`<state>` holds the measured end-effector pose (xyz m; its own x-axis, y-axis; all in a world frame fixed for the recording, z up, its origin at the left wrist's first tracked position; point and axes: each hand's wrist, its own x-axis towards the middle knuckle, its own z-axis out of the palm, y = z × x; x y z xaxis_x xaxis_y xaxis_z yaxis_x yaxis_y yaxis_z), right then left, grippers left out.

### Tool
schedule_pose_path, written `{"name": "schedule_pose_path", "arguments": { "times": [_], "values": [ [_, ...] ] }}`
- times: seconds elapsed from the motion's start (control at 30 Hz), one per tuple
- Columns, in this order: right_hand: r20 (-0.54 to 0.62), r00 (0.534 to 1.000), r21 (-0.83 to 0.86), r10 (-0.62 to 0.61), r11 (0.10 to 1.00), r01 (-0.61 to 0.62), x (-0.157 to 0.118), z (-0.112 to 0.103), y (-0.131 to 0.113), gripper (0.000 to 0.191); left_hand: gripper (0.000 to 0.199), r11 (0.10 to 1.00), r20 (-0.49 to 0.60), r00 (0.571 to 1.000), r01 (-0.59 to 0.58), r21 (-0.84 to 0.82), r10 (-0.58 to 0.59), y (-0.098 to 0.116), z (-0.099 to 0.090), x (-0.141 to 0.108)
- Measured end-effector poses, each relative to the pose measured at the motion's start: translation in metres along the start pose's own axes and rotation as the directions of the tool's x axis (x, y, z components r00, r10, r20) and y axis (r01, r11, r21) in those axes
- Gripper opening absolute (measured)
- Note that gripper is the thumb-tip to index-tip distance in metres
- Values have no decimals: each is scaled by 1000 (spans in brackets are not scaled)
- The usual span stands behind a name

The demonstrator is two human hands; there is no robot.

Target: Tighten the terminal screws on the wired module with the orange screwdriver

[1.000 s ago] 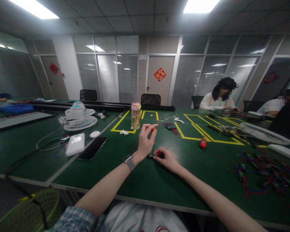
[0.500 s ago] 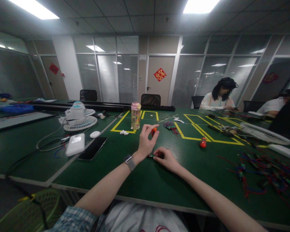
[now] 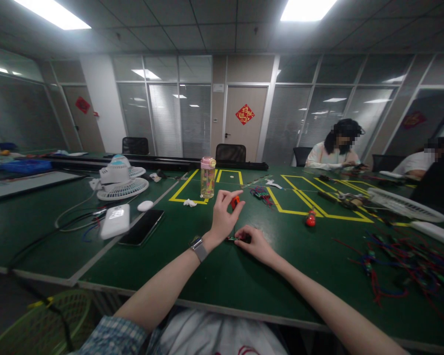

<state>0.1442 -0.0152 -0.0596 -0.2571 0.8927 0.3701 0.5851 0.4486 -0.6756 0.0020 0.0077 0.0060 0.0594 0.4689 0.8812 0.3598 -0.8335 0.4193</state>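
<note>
My left hand (image 3: 225,212), with a watch on its wrist, is raised over the green table (image 3: 207,286). Its thumb and fingers are curled round a small orange-and-black tool (image 3: 236,201), held upright. Directly below lies a small green circuit board (image 3: 231,239) on the table. The fingertips of my right hand (image 3: 253,242) are pinched on the board's right end. A thin dark shaft seems to run from the tool down towards the board; its tip is too small to make out.
A pink-lidded bottle (image 3: 207,178) stands beyond my hands. Left are a black phone (image 3: 142,228), a white device (image 3: 115,221) and a fan (image 3: 122,185). Right are a red object (image 3: 311,218) and tangled wires (image 3: 403,261). A person (image 3: 333,148) sits across the table.
The orange tool has turned slightly between my left fingers. My right hand stays at the board, nearly unmoved.
</note>
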Motion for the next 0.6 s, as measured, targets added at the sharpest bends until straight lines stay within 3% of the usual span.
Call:
{"name": "schedule_pose_path", "arguments": {
  "times": [0.47,0.6],
  "values": [
    [8,1000,-4,-14,1000,14,0,-1,-1,11,27,990,78,997,32,-140,-21,3,-3,2],
    [10,1000,-1,-19,1000,19,0,-2,0,11,18,994,32,999,18,-111,-14,2,-2,2]
  ]
}}
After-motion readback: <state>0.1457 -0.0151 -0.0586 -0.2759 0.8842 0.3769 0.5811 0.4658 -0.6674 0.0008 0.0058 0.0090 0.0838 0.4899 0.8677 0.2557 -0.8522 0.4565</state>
